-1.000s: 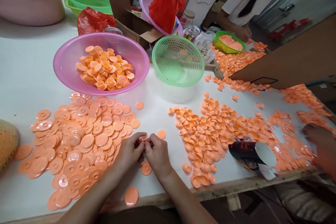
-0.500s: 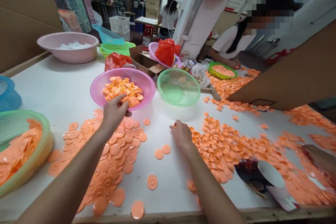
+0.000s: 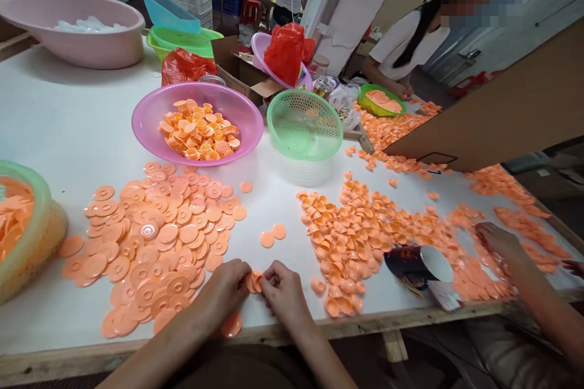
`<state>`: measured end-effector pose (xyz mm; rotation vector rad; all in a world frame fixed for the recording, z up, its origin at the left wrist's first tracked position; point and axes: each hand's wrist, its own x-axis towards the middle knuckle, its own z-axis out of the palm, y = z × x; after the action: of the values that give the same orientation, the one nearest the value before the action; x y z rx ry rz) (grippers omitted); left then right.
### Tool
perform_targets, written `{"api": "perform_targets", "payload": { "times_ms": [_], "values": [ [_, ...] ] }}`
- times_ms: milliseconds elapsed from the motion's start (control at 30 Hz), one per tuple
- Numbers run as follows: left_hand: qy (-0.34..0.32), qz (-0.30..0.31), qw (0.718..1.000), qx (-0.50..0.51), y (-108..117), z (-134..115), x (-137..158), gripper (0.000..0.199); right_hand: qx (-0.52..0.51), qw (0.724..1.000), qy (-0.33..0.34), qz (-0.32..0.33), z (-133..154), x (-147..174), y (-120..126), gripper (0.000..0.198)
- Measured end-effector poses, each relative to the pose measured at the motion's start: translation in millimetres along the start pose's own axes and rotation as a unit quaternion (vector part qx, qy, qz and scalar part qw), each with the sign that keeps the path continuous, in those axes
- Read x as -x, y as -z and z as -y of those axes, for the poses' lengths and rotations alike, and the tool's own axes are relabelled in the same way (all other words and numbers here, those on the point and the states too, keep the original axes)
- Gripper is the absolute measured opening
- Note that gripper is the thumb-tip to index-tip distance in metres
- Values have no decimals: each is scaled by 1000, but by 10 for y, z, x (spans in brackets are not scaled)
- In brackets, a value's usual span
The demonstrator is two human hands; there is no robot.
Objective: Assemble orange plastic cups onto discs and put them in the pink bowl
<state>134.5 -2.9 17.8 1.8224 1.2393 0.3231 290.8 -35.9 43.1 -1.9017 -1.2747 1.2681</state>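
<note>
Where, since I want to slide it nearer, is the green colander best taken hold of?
The green colander is probably best taken by the near part of its rim, coming from the person's side: the rounded lip stands raised there, while the purple bowl crowds its left.

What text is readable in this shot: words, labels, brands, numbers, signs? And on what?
No text is readable.
Black cylindrical container with white inside, lying on its side: reddish print, too blurred to read.
White-and-red flat paper or card beside it: any print is too small to read.
</note>
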Motion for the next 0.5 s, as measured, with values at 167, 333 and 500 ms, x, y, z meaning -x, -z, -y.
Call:
{"api": "perform_targets", "payload": {
  "times_ms": [167,333,500],
  "values": [
    [32,29,997,66,124,-96,-8,11,70,994,71,-39,30,-23,-53,13],
    [88,78,978,174,178,-171,-99,22,88,993,74,-27,36,-34,-54,13],
    [81,13,985,154,33,-153,-101,16,116,989,88,-27,34,32,-101,15]
  ]
}}
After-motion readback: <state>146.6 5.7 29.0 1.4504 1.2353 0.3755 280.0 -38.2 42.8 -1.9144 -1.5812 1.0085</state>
